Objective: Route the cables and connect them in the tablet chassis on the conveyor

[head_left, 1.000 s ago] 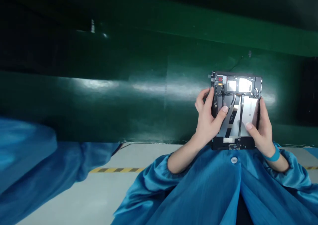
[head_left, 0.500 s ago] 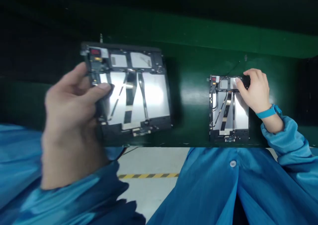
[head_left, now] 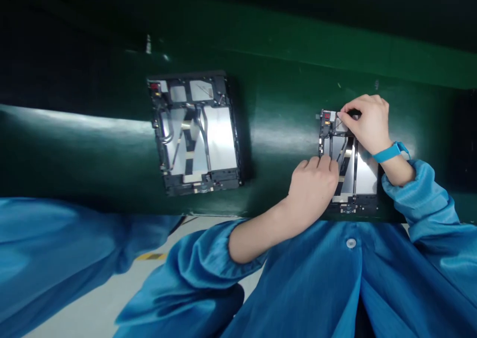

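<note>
An opened tablet (head_left: pixel 363 171) lies back-up on the green belt (head_left: pixel 93 149), showing silver plates, flat cables and a black frame. My left hand (head_left: pixel 313 186) rests on its left middle with fingers curled down onto it. At the tablet's top edge my right hand (head_left: pixel 367 124), with a blue wristband (head_left: pixel 389 152), pinches something small that I cannot make out. Both my sleeves are blue.
A second opened tablet (head_left: pixel 219 139) lies on the belt to the left, untouched. A co-worker's blue sleeve (head_left: pixel 55 248) fills the lower left. Pale floor (head_left: pixel 93 313) shows below the belt's near edge. A raised green rail runs behind the belt.
I set my tablet down on the belt from both hands. A hand from the left laid the second tablet on the belt and withdrew. My right hand moved to the top edge; my left returned.
</note>
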A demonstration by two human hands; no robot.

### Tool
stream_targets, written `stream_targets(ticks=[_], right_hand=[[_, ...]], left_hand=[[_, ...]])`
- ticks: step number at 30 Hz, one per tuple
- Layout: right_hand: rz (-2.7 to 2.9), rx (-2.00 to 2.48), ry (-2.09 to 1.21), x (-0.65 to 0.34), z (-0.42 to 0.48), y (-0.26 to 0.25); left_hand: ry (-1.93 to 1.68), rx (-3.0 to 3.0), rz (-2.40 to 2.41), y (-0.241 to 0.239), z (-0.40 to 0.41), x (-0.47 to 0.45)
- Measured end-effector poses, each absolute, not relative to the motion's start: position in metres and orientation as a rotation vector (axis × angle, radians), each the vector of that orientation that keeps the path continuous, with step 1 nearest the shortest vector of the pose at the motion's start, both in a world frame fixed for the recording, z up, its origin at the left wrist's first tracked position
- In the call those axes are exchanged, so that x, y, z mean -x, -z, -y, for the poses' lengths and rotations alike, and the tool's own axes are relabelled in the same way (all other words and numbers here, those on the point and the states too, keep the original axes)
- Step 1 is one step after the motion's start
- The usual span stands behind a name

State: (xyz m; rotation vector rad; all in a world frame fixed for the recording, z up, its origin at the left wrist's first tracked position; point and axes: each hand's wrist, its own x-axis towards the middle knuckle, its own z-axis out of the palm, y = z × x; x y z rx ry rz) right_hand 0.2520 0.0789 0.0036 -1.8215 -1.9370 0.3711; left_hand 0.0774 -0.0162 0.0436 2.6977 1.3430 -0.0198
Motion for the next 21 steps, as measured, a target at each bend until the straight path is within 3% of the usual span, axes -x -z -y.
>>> stream_targets(ticks=[16,21], right_hand=[[2.117,1.759,-0.222,-0.246,-0.031,-0.031],[2.079,1.755,-0.340,-0.248,-0.024,-0.036]], left_hand=[[0.111,-2.656,-1.263,-0.050,0.013,-0.081],[-0.244,-2.528,-1.394,-0.041,0.016,-0.052]])
